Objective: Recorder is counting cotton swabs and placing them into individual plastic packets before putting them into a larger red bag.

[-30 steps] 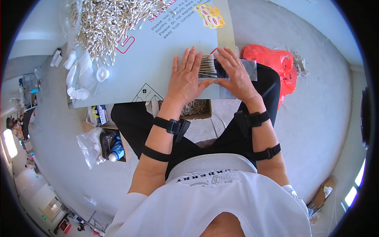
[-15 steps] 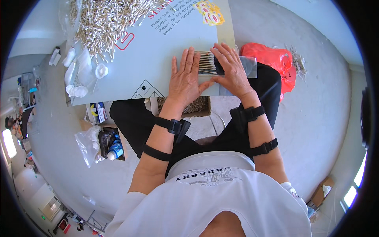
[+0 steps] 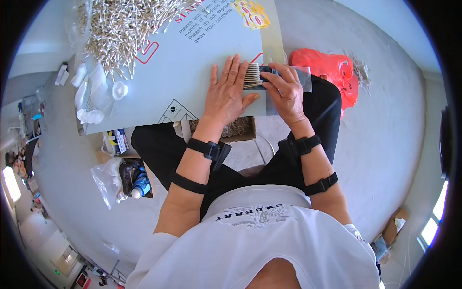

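A small bundle of cotton swabs [image 3: 252, 75] lies on a grey sheet of cardboard [image 3: 183, 72] across my lap. My left hand [image 3: 227, 91] rests flat on the board with its fingers spread, touching the bundle's left side. My right hand [image 3: 285, 91] grips the bundle's right end together with a clear plastic bag [image 3: 302, 79] that the swabs partly sit in. A large loose heap of cotton swabs [image 3: 125, 29] covers the board's far left part.
White plastic lids and wads [image 3: 96, 91] lie at the board's left edge. A red plastic bag [image 3: 327, 72] sits on the floor to the right. A cardboard box [image 3: 231, 129] of swabs shows under the board; bags and bottles [image 3: 130, 178] stand on the floor at left.
My right hand has drawn back toward the right along the bundle, baring more of the swab tips. My left hand has stayed flat beside it.
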`<action>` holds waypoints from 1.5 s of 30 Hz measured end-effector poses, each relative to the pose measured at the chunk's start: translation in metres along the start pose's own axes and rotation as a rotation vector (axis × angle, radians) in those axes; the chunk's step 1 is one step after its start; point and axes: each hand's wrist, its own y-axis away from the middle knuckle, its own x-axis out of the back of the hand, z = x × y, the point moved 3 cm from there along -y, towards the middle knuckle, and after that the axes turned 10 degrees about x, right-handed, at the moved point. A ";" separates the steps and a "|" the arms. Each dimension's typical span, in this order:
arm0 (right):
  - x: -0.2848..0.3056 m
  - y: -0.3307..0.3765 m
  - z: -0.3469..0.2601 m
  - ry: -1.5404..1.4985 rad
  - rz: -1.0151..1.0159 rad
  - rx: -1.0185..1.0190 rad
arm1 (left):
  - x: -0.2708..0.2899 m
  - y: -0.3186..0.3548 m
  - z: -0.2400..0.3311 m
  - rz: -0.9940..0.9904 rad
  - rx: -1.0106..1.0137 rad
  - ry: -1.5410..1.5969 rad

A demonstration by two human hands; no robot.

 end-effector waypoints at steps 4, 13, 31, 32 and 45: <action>-0.005 0.006 -0.001 -0.080 -0.005 -0.062 | 0.001 -0.001 0.000 0.007 -0.013 0.002; -0.015 0.008 -0.001 -0.037 0.034 -0.043 | -0.003 -0.001 0.000 -0.026 0.002 -0.018; -0.013 -0.013 0.016 -0.152 -0.279 -0.382 | -0.007 0.001 -0.003 0.044 -0.016 -0.002; -0.014 -0.011 0.016 -0.152 -0.279 -0.382 | -0.007 0.000 -0.003 0.048 -0.017 -0.003; -0.012 0.000 0.007 -0.088 -0.145 -0.243 | -0.006 0.000 -0.001 0.043 -0.005 0.005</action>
